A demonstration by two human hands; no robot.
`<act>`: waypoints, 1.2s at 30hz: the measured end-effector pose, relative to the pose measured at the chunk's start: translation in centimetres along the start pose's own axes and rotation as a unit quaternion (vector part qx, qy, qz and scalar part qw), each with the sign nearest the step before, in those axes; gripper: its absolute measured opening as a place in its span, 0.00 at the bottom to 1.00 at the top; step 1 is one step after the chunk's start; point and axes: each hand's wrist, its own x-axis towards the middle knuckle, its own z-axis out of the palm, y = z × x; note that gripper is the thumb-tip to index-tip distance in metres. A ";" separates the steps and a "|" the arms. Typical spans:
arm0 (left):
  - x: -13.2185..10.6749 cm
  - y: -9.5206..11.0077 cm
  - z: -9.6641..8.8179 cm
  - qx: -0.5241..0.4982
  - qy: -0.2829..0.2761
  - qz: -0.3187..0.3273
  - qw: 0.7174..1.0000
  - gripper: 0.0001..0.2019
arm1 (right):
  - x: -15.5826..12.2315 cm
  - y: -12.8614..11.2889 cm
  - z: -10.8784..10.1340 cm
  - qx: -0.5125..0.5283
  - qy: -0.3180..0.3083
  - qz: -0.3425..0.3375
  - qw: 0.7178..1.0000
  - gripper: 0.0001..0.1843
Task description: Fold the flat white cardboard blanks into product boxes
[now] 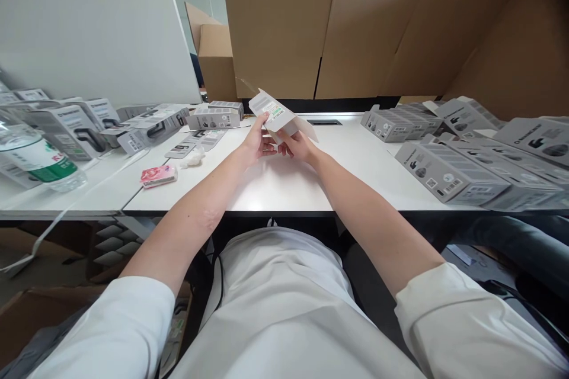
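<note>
Above the middle of the white table, both of my hands hold a small printed carton (273,111) with its end flaps standing out. My left hand (256,141) grips its left side, thumb on the printed face near a green label. On the lower right end, beside an unfolded flap, my right hand (297,145) has its fingers closed around the carton, partly underneath it. The carton is tilted, and its inside is hidden from me. Left of my hands, flat printed cardboard (195,143) and a crumpled clear plastic bit (194,157) lie on the table.
Printed cartons (448,172) crowd the right side; more cartons (73,130) stand at the left. A pink packet (159,176) lies near a table seam. A plastic bottle (42,157) rests at far left. Large cardboard (284,23) rises behind the table (284,189).
</note>
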 end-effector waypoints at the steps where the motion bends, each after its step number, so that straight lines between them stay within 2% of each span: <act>1: 0.1 -0.1 -0.1 -0.002 0.002 0.002 1.000 0.38 | 0.0 0.0 0.0 0.000 0.000 0.001 1.000 0.45; 5: 0.5 0.0 -0.4 -0.010 0.006 -0.008 1.000 0.39 | 0.2 0.6 -0.1 -0.011 -0.009 0.020 1.000 0.43; 7: 0.5 0.4 -0.5 -0.017 0.017 -0.017 1.000 0.39 | 0.4 1.0 -0.1 -0.030 -0.009 0.028 0.999 0.47; 10: 0.3 1.2 -0.6 -0.029 0.065 -0.008 0.997 0.39 | 0.6 1.5 -0.2 -0.051 0.000 0.030 0.998 0.56; 14: 0.1 1.8 -0.5 -0.038 0.108 0.001 0.993 0.38 | 0.7 1.6 -0.4 -0.051 0.021 0.026 0.998 0.59; 19: -0.3 1.8 0.1 -0.030 0.100 -0.006 0.995 0.36 | 1.0 2.3 -0.5 -0.035 0.029 -0.003 0.999 0.57; 24: -0.6 1.8 0.4 -0.018 0.063 -0.023 0.998 0.34 | 1.4 2.8 -0.4 0.004 0.023 -0.007 1.000 0.55; 31: -0.6 1.6 0.3 0.000 0.044 -0.030 0.999 0.33 | 1.2 1.9 0.1 0.066 0.032 0.004 0.997 0.38; 36: -0.3 1.3 0.1 0.010 0.038 -0.043 0.998 0.37 | 1.1 1.4 0.2 0.068 0.038 0.016 0.997 0.36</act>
